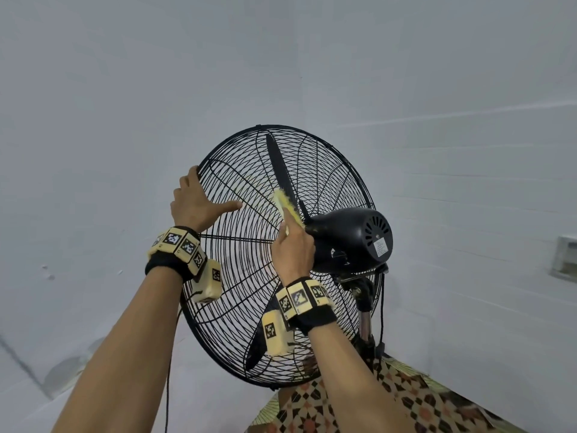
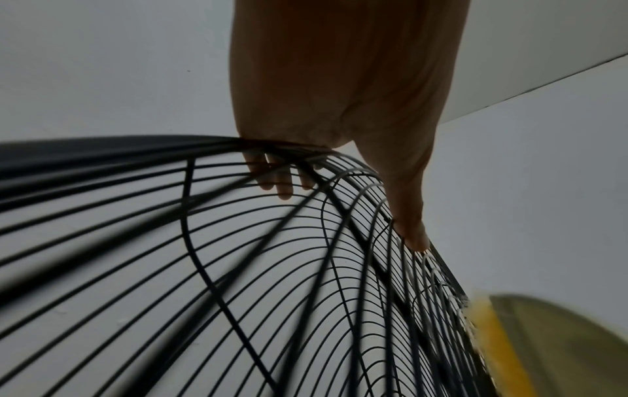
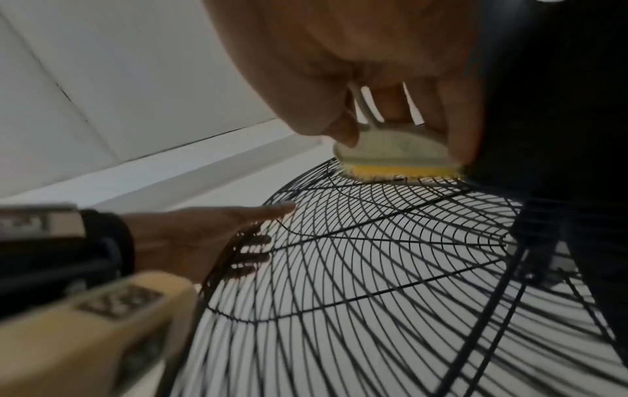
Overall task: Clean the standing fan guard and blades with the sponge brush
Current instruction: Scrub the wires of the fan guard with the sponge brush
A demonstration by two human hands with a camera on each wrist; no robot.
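Here, sponge brush (image 1: 285,207) in right hand (image 1: 293,251) against fan guard (image 1: 237,245).

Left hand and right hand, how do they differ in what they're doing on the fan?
The left hand grips the guard rim, fingers hooked over the edge, thumb stretched along the wires. The right hand holds the sponge brush, pressing it on the guard near the motor housing. Both wear marker wristbands.

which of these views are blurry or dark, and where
Head view: evenly lit and sharp, walls bowed by the wide lens. Left wrist: left hand backlit and dim, near guard wires smeared. Right wrist: wrist camera housing blurred up close, sponge brush slightly soft.
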